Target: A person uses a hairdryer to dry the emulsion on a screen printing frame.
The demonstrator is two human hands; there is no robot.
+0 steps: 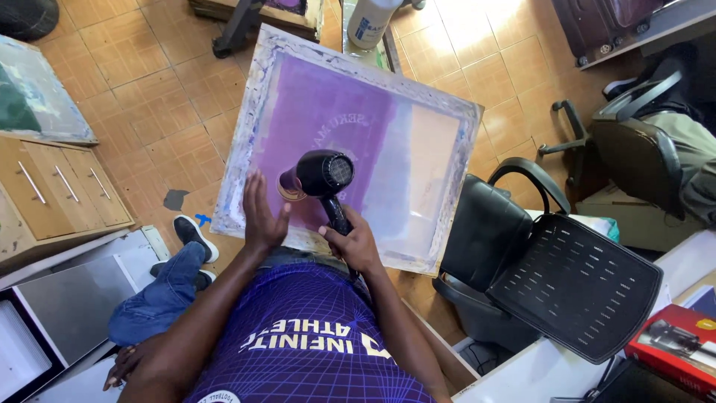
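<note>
Tiled floor around framed screen [418,142]; left hand [262,213] flat on it, right hand [354,242] gripping hair dryer [322,175].

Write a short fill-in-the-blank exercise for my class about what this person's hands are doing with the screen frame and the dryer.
1. The right hand grips a black ____ by its handle.
2. The left hand lies flat on the ____-coated mesh of the screen frame.
3. The floor under the frame is covered in orange-brown ____.
4. Beside the frame stands a black office ____.

Missing words: hair dryer; purple; tiles; chair
</note>
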